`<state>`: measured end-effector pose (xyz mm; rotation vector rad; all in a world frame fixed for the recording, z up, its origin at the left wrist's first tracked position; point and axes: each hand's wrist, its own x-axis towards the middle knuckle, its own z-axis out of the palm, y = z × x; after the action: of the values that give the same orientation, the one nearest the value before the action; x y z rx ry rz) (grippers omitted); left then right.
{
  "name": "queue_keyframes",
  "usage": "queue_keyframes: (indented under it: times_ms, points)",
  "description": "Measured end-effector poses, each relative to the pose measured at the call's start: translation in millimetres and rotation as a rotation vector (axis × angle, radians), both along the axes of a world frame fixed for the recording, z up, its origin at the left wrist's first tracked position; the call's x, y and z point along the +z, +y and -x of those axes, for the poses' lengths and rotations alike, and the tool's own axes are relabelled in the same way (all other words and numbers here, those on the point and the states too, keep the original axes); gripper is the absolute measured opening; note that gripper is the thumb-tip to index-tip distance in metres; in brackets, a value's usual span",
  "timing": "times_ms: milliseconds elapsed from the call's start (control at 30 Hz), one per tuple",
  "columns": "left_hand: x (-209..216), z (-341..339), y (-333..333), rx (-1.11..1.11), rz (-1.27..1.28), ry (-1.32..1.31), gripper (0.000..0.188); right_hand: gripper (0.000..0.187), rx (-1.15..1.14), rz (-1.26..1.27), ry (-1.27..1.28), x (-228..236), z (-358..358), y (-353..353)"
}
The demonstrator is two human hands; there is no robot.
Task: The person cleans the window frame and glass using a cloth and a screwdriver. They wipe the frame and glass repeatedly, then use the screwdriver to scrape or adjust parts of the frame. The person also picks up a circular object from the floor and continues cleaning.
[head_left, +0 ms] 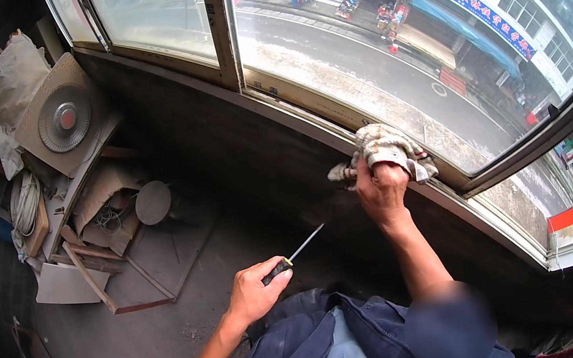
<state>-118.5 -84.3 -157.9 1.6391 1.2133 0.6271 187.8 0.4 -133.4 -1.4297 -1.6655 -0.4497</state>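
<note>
Against the window's lower frame (305,103), my right hand (384,183) clutches a crumpled, pale cloth (387,139); its folds hide some of my fingers and the strip beneath. Before my chest, my left hand (255,293) is wrapped round the dark handle of a screwdriver (306,243), the shaft slanting up to the right. A round blur covers part of my right sleeve. Leftward, a panel with a round grille (64,118) leans among shadowed scraps, hard to tell apart. Outside, the street (358,66) is cut by the dark rim.

The grey floor (135,354) bears a wooden frame (145,306).
</note>
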Motion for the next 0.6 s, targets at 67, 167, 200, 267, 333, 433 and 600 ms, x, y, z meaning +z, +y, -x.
queue_keyframes:
  times_ms: [67,167,200,267,333,433,600]
  points:
    - [-10.5,9.0,-2.8,0.092,0.036,-0.02,0.036,0.015,0.021,-0.046,-0.048,-1.8,19.4,25.0]
    - [-18.5,13.5,-8.5,0.168,0.16,-0.028,0.037,0.012,0.069,0.098,-0.019,-1.2,38.3,50.3]
    - [-20.9,13.1,-7.8,0.19,0.189,-0.019,0.037,0.012,0.098,0.04,-0.034,3.2,45.7,63.4]
    - [-24.1,11.0,-6.7,0.21,0.19,-0.027,0.037,0.009,0.091,0.029,-0.047,-0.4,56.8,80.2]
    - [-34.5,4.3,-6.4,0.265,0.097,-0.064,0.037,0.008,0.1,0.078,-0.031,-2.5,65.8,92.8]
    - [-34.1,-2.2,0.8,0.316,0.239,-0.122,0.037,0.009,0.149,0.038,-0.004,-2.8,77.1,109.1]
    - [-22.1,-13.9,14.9,0.301,0.231,-0.127,0.042,0.01,0.213,0.072,0.041,-8.2,74.2,108.4]
